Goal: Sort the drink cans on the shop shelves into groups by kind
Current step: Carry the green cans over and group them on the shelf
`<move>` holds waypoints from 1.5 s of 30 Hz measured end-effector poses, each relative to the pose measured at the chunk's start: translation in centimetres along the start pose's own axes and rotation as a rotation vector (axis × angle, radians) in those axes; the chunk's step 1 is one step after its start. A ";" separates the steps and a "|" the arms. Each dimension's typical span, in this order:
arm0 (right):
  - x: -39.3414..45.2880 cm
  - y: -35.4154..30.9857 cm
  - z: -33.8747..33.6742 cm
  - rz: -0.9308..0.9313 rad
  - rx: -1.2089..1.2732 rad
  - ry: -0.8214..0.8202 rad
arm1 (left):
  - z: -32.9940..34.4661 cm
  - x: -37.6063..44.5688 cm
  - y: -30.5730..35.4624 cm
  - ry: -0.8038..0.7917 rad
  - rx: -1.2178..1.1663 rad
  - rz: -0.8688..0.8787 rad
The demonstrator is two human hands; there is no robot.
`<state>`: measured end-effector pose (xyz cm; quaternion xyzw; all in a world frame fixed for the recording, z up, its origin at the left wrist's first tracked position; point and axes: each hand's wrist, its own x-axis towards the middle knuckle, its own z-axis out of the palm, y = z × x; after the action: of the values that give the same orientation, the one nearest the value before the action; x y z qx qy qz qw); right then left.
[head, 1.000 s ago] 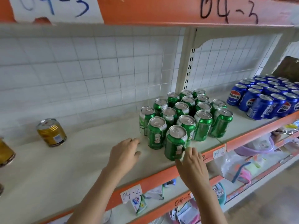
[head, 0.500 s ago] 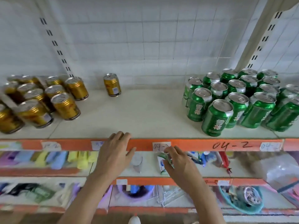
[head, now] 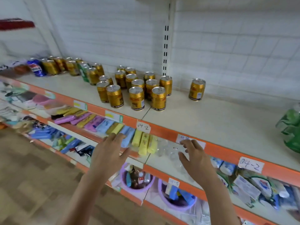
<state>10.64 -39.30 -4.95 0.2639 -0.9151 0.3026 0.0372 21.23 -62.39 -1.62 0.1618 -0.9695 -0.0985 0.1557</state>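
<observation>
- Cluster of gold cans (head: 136,88) upright mid-shelf; lone gold can (head: 196,89) apart to the right, near the back wall.
- Farther left, more gold cans with a green can (head: 84,71) and a blue can (head: 36,68) among them.
- Blurred green cans (head: 290,127) at far right edge.
- Left hand (head: 108,153) empty, fingers spread, before the orange shelf edge (head: 164,131).
- Right hand (head: 194,157) empty, fingers loosely bent.
- Purple tubs (head: 137,188) on lower shelf.
</observation>
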 end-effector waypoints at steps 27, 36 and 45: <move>20.2 -28.8 24.5 -0.348 0.072 -0.325 | -6.5 4.7 -36.7 0.146 0.016 -0.462; 33.9 -32.9 27.8 -0.344 0.106 -0.214 | -7.1 19.9 -43.3 0.182 -0.020 -0.324; 45.0 -36.8 29.3 -0.292 -0.048 -0.021 | -4.8 31.2 -49.7 0.085 -0.111 -0.201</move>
<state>-6.71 -101.74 1.11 0.3962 -0.8743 0.2693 0.0776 8.83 -119.94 -0.70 0.2534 -0.9339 -0.1601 0.1949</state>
